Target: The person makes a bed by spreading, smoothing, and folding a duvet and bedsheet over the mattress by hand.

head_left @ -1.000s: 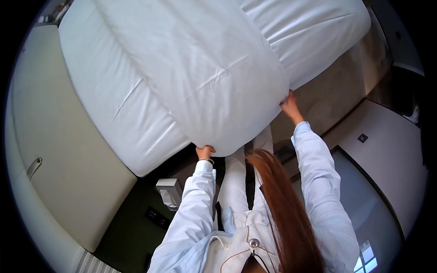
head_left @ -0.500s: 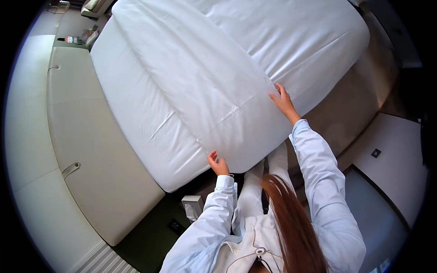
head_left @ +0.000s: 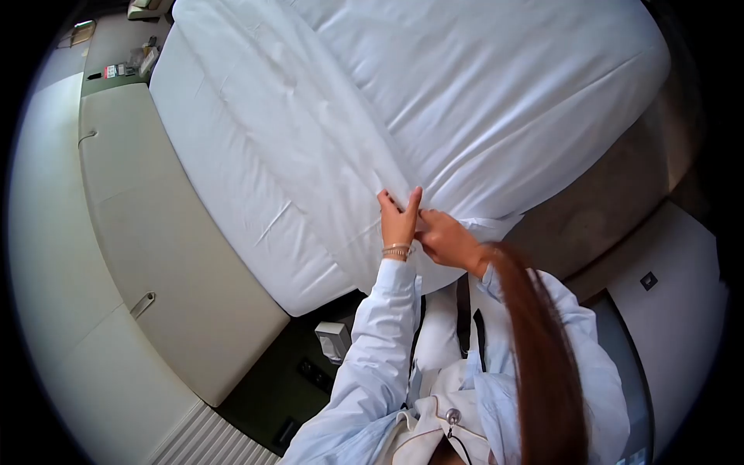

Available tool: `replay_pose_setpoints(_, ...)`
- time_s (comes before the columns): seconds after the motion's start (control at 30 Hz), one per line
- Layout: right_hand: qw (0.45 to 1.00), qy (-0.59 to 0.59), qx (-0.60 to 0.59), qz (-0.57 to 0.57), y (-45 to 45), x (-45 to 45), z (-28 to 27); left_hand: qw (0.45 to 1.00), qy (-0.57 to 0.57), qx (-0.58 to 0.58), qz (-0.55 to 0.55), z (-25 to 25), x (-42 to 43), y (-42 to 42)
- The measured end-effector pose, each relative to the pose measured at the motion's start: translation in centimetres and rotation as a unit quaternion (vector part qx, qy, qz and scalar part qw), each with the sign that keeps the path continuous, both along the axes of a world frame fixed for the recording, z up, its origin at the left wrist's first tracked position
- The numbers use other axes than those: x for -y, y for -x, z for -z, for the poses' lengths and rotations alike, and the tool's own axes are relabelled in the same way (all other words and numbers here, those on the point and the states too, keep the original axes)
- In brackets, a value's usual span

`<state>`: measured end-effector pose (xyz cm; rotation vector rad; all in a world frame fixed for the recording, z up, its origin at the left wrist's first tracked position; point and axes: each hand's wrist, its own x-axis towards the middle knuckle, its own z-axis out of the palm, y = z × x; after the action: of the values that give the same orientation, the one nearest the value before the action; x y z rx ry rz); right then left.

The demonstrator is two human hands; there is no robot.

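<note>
A white bed sheet (head_left: 310, 116) with creases and a long fold line covers the bed in front of me. At the fold near the bed's close edge, my left hand (head_left: 398, 223) rests on the cloth with its thumb and fingers apart. A bracelet circles that wrist. Right beside it, my right hand (head_left: 451, 240) is closed on the sheet, its fingertips partly hidden behind the left hand. The cloth is bunched and lifted just beyond the right hand.
A padded cream headboard (head_left: 186, 232) runs along the left. A tissue box (head_left: 333, 341) stands on a dark surface (head_left: 256, 403) by the bed's near corner. Small items (head_left: 128, 68) lie at the far left. Brown floor (head_left: 597, 217) lies to the right.
Both hands have come together at the fold: the left moved up and right, the right moved down and left. The right hand has closed on the sheet, which is now bunched there.
</note>
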<state>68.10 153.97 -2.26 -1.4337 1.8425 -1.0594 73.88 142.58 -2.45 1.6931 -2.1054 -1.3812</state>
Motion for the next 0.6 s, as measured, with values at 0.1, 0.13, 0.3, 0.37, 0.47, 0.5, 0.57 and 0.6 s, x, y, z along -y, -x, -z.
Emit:
replay_pose_setpoints(0.1, 0.998, 0.054, 0.016, -0.03, 0.9, -0.4, 0.3, 0.999, 0.008, 0.036, 0.023, 2.8, 1.4, 0.0)
replay_pose_setpoints(0.13, 0.995, 0.102, 0.013, -0.003, 1.3, -0.6, 0.4, 0.999, -0.02, -0.025, 0.035, 3.6, 1.9, -0.3)
replay_pose_setpoints(0.3, 0.937, -0.066, 0.332, 0.087, 5.0, 0.8, 1.8, 0.994, -0.04, -0.084, 0.052, 3.0, 2.3, -1.4)
replay_pose_setpoints(0.37, 0.881, -0.117, 0.422, 0.18, 5.8, 3.1, 4.0, 0.994, -0.061, -0.075, 0.044, 2.9, 2.6, -1.7)
replay_pose_setpoints(0.47, 0.879, -0.061, 0.395, 0.262, 5.2, 9.6, 6.1, 0.989, -0.076, -0.123, -0.023, 1.6, 1.9, -0.8)
replay_pose_setpoints(0.5, 0.876, -0.066, 0.402, 0.258, 5.2, 10.9, 5.8, 0.99, -0.076, -0.114, -0.028, 1.4, 1.7, -0.8)
replay_pose_setpoints(0.57, 0.868, -0.174, 0.397, 0.242, 5.8, 12.3, 5.4, 0.992, 0.013, -0.11, -0.053, 1.5, 1.4, -0.6)
replay_pose_setpoints(0.6, 0.868, -0.176, 0.397, 0.241, 5.6, 12.5, 5.9, 0.992, 0.011, -0.11, -0.055, 2.3, 1.6, -1.4)
